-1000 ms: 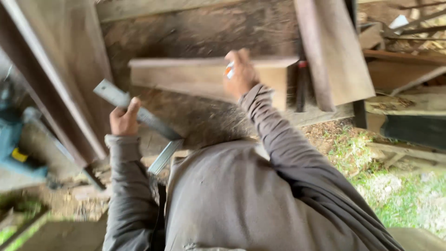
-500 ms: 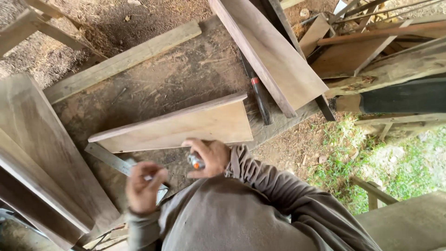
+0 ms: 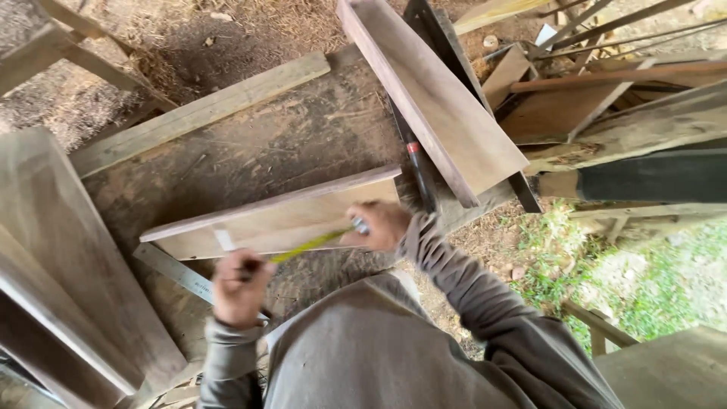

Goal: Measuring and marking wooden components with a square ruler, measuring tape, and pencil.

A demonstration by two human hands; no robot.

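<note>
Stretching between both fists, a yellow tape measure [image 3: 310, 244] is held taut: case gripped in the right hand [image 3: 382, 225], end pinched by the left hand [image 3: 241, 284], over the wooden board [image 3: 280, 216] just beyond.

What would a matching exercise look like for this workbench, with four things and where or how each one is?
Things:
1. yellow tape measure
2. flat wooden board
3. metal square
4. open wooden box

Places or states:
A. lies on the bench at the board's near edge, beside the left hand
B. leans tilted at the bench's far right
C. stretched between the left hand and the right hand
D. lies flat on the bench under the tape

Pairs: 1-C, 2-D, 3-A, 4-B
</note>
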